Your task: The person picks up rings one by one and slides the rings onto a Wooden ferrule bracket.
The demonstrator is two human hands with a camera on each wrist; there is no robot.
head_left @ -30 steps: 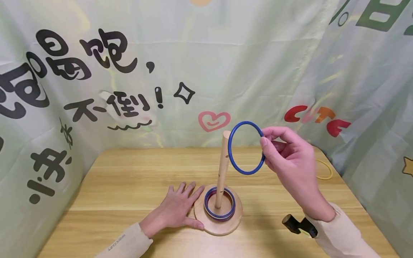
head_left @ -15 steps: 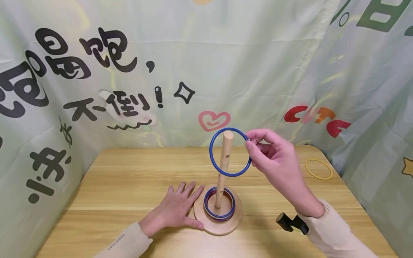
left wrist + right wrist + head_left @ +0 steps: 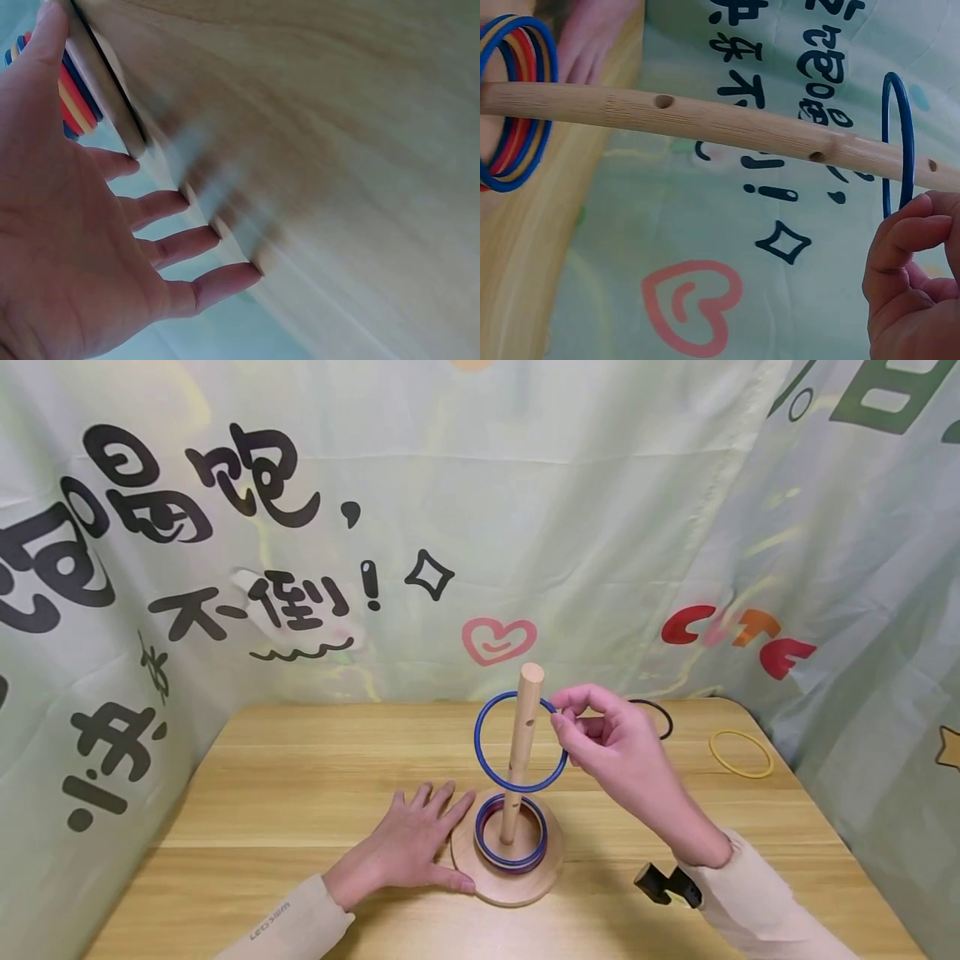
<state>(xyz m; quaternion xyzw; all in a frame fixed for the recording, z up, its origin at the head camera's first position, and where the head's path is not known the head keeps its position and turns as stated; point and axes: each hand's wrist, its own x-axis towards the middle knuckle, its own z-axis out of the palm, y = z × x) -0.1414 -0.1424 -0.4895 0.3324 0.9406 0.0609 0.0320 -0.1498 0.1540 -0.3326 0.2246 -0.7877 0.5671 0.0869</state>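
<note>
My right hand pinches a thin blue ring at its right side. The ring encircles the upper part of an upright wooden peg, as the right wrist view also shows with the blue ring around the peg. Below, a stack of blue, red and yellow rings lies on the round wooden base around the peg's foot. Fingers spread, my left hand rests at the left edge of the base, thumb and index touching it; the left wrist view shows its palm.
A yellow ring lies on the wooden table at the far right. Behind my right hand, a black ring is partly hidden. Printed curtains stand behind and beside the table.
My right hand has carried the blue ring left, over the peg's top and down around its upper part. The black ring has come into sight. My left hand has stayed still.
</note>
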